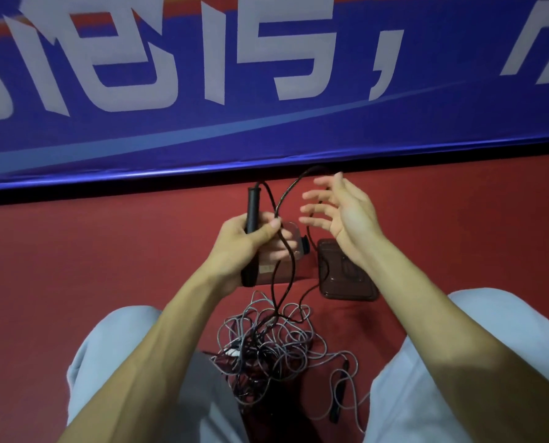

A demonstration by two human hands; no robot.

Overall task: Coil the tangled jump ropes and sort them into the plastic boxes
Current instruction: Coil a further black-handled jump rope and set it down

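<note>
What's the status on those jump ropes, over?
Left hand grips black handle, its rope looped up. Right hand open, fingers spread beside the loop. Tangle on floor, uncoiled. Plastic boxes beyond the hands, nothing blocking.

The left hand (247,247) partly hides a plastic box (286,274).

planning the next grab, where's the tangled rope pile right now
In the head view the tangled rope pile lies low centre on the red floor, between the person's knees, just nearer the person than the clear plastic box.
</note>
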